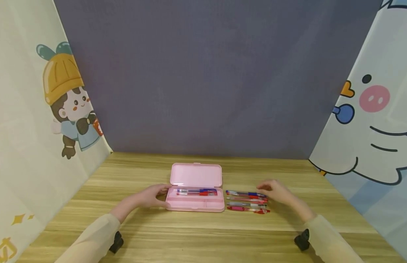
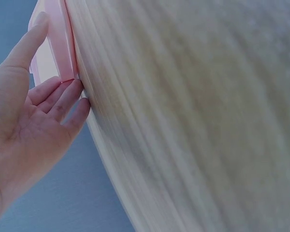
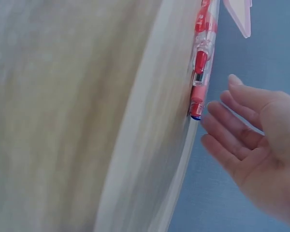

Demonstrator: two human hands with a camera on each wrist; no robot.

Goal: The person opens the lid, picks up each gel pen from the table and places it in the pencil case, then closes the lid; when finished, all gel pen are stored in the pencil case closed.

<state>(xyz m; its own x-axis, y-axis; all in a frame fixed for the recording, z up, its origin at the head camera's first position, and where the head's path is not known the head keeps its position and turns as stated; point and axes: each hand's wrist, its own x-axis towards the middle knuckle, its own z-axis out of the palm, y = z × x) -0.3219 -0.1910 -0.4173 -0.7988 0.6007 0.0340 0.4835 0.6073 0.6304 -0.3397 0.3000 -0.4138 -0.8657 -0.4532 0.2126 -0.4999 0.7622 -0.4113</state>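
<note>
A pink pencil case [image 1: 195,209] lies on the table with its lid [image 1: 196,175] folded open at the back. Inside its long rear compartment are a blue pen [image 1: 205,190] and a red pen [image 1: 203,194]. My left hand [image 1: 153,195] holds the case at its left end, thumb toward the front and fingers against the end wall. Several pens lie side by side to the right of the case: a blue-capped pen [image 1: 241,193] at the back, a black pen [image 1: 246,204], a red pen [image 1: 244,209] in front. My right hand [image 1: 277,190] hovers at their right ends, fingers loosely bent, holding nothing.
The wood-grain table [image 1: 197,237] meets a dark grey panel [image 1: 203,80] behind. Printed cartoon panels stand at the left and right sides. In front, the case has a shallow compartment split by a small divider.
</note>
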